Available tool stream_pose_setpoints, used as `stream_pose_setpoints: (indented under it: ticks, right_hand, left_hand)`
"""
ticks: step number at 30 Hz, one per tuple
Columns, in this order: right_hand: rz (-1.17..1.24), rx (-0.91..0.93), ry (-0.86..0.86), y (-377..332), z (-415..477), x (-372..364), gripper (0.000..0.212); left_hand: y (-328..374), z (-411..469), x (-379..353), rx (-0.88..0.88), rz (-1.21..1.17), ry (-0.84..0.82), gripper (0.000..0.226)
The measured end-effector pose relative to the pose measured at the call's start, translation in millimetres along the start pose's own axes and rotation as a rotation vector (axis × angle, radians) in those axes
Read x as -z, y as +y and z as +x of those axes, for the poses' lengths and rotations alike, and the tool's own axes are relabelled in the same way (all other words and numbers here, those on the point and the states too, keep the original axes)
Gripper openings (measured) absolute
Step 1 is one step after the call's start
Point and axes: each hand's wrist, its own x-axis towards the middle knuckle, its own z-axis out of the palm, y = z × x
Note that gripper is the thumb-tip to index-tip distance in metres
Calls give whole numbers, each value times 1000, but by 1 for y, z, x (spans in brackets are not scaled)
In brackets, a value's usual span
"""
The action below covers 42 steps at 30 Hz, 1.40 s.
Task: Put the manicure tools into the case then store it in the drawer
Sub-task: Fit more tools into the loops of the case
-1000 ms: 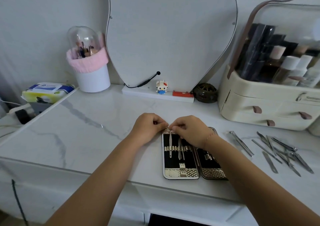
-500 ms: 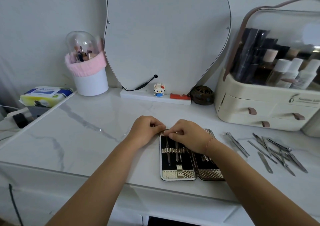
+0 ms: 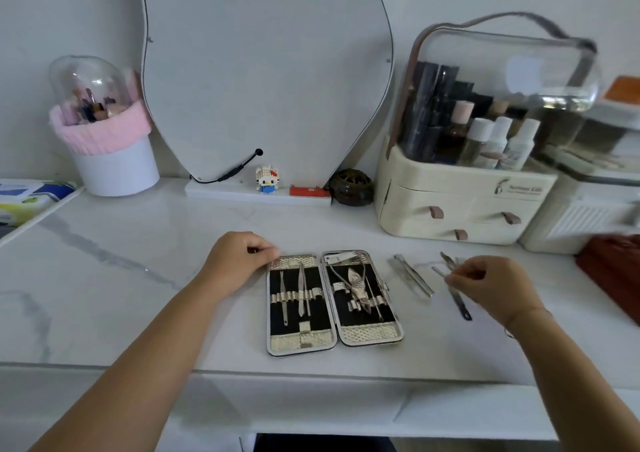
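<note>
Mirror (image 3: 263,70) – cosmetics organizer (image 3: 464,205) rt

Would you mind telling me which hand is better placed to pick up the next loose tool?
Right. The right hand is over the loose tools beside the case; the left hand rests at the case's far left corner.

Glossy marble-look tabletop (image 3: 138,243); shiny metal tools (image 3: 414,275) (case (image 3: 301,342) trim textured).

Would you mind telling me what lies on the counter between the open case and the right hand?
In the head view, a pair of tweezers lies loose on the counter between the open case and the right hand; the rest is bare marble.
</note>
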Motion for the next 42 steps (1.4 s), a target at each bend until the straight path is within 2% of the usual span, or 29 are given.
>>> stream_pose_setpoints:
  ticks: [4, 10, 19, 26, 34, 42]
  right_hand:
    - [-72, -56, -25, 9, -13, 1, 17]
    - [16, -52, -30, 7, -17, -5, 13]
    - [-89, -26, -179, 7, -8, -2, 8]
    - [-116, 14, -176, 8, -9, -1, 14]
    - [-59, 32, -55, 17, -20, 1, 7]
    - [-176, 79, -176, 12, -15, 9, 17]
  left_hand:
    - [-2, 0, -1, 9, -37, 3, 10]
    - [-2, -2, -1, 24, -43, 12, 6]
    - [2, -3, 0, 34, -40, 9, 7]
    - [2, -3, 0, 33, -38, 9, 5]
    - [-2, -1, 0, 28, -33, 4, 6]
    - [-1, -2, 0, 20, -46, 9, 6]
